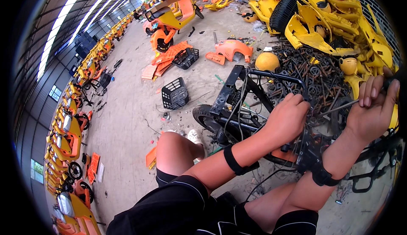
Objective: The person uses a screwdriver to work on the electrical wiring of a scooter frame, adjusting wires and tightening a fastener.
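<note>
A person in black clothes with thin pale piping [161, 203] bends over a stripped black vehicle frame [229, 91], a dark band [232, 160] around the left forearm and another [324, 176] around the right. The frame stands on the floor just before the person's bare knees, loose cables [236, 108] hanging across it and a black-tyred wheel [204, 116] at its left end. The left hand [291, 114] sits at the frame's upper tubing, its grip curled inward; whether it holds anything cannot be told, the fingertips being hidden. The right hand [371, 103], raised at the right, has its grip closed on a thin grey rod [339, 107] that slants down toward the frame.

Just beyond the frame lies a heap of dark metal parts [311, 72], a yellow rounded shell [267, 61] at its left edge. Behind it rises a pile of yellow body panels [330, 27], with a black tyre [284, 12] leaning among them. To the left, two black crates [174, 93] rest on the concrete floor [127, 108] near scattered orange panels [169, 57]. Farther back stands a yellow-and-orange scooter [178, 16], while a long row of similar scooters [68, 133] lines the left wall beneath a roof striped with bright skylights [63, 19]
</note>
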Action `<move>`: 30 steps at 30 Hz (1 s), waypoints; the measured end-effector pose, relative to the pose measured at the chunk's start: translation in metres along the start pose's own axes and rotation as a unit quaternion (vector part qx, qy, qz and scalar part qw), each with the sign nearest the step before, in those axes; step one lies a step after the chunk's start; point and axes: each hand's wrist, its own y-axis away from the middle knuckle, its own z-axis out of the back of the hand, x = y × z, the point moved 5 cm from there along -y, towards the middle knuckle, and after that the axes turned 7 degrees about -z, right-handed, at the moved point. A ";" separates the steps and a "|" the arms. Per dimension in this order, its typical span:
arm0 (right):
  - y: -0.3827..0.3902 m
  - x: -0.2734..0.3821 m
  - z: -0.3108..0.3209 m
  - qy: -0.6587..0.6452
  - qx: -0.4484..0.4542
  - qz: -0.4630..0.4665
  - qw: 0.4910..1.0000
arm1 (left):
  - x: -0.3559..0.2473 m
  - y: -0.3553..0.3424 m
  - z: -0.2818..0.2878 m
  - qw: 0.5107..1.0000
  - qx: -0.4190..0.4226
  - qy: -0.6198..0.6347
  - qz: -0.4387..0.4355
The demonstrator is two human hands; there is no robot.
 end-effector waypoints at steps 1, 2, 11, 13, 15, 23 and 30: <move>0.000 0.000 0.000 0.000 -0.001 0.000 1.000 | 0.001 0.000 -0.001 1.000 0.002 0.001 0.002; 0.000 0.000 0.000 -0.002 -0.002 -0.001 1.000 | 0.001 0.000 -0.001 1.000 0.000 0.001 0.001; -0.001 0.000 0.004 -0.001 -0.003 0.000 1.000 | 0.004 -0.002 -0.001 1.000 -0.010 0.004 -0.010; -0.001 0.000 0.003 -0.001 0.000 0.001 1.000 | 0.004 -0.002 -0.001 1.000 -0.009 0.004 -0.007; 0.000 0.000 0.003 0.003 -0.001 0.003 1.000 | 0.004 -0.002 -0.001 1.000 -0.005 0.005 -0.006; -0.002 0.000 0.006 0.002 -0.002 0.002 1.000 | 0.004 -0.001 -0.001 1.000 -0.006 0.006 -0.005; -0.002 -0.001 0.004 -0.009 0.003 -0.003 1.000 | 0.004 0.000 -0.003 1.000 0.000 -0.003 -0.002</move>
